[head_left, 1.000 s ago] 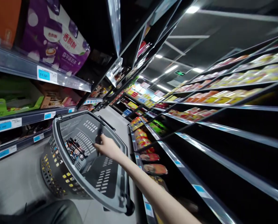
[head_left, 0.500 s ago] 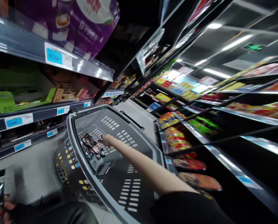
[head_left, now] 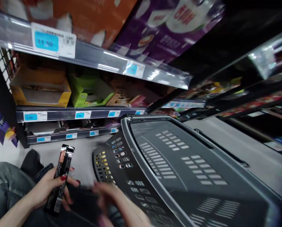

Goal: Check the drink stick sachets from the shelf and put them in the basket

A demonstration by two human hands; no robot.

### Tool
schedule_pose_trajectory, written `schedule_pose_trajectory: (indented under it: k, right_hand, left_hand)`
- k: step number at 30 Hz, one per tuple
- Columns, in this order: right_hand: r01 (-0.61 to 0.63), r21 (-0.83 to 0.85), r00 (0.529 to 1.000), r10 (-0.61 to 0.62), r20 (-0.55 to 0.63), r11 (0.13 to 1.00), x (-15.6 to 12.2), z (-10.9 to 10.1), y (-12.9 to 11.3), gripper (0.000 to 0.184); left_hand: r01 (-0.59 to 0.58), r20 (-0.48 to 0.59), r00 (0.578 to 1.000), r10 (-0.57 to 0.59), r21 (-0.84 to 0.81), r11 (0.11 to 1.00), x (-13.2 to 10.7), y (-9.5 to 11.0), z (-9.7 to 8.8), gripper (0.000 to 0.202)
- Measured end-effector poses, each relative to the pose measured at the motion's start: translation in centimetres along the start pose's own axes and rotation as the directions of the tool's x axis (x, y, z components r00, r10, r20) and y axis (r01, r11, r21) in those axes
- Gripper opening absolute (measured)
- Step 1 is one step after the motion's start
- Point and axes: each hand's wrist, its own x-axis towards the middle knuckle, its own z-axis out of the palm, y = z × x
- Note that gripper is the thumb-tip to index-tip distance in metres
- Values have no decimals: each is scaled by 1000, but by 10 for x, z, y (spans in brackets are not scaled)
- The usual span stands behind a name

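Note:
Low in the view, my left hand (head_left: 45,190) is closed around a slim black snack packet (head_left: 64,160) with an orange patch and shiny ends. The packet stands tilted over my lap, with red-nailed fingers and thumb gripping its lower half. To its right, my right hand (head_left: 117,197) is smeared by motion, so its fingers are unclear. It hovers in front of the side of a dark grey shopping basket (head_left: 143,157), apart from the packet. The basket's near wall hides what lies at its bottom, though bits of packaging show through the side holes.
Shelves rise ahead: a yellow carton (head_left: 62,97) and a green carton (head_left: 80,99) stand on the middle one, above price tags. Large purple bags (head_left: 169,34) sit on the upper shelf, whose edge (head_left: 100,61) juts out overhead. My jeans-covered knee (head_left: 3,186) is at left.
My view has swung left. My right hand has come out of the basket, where it was over several small packets, back toward my left hand. The left hand with its packet now shows fully.

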Motion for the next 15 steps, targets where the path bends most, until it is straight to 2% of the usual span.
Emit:
schedule_pose_trajectory:
  k: [3, 5, 8, 9, 11, 15]
  right_hand:
    - [-113, 262, 981, 67, 181, 958, 29, 46, 9, 37]
    - [-250, 473, 944, 105, 312, 845, 47, 62, 20, 34]
    - [-380, 561, 892, 130, 433, 735, 52, 76, 37, 34]
    - [-400, 564, 889, 157, 430, 722, 50, 78, 42, 37]
    - [-396, 603, 913, 227, 340, 693, 43, 79, 52, 41]
    - [-314, 703, 938, 325, 123, 638, 35, 70, 59, 37]
  left_hand:
    - [35, 120, 992, -36, 9, 999, -4, -2, -3, 40]
    - [74, 166, 983, -78, 32, 997, -4, -3, -4, 42]
    - [114, 207, 970, -130, 88, 990, -4, -3, -6, 46]
    - [116, 211, 968, -138, 111, 987, -3, -2, -6, 48]
    - [105, 201, 970, -137, 160, 981, -2, 4, -5, 48]
    - [104, 78, 988, -134, 311, 945, -3, 21, -1, 19]
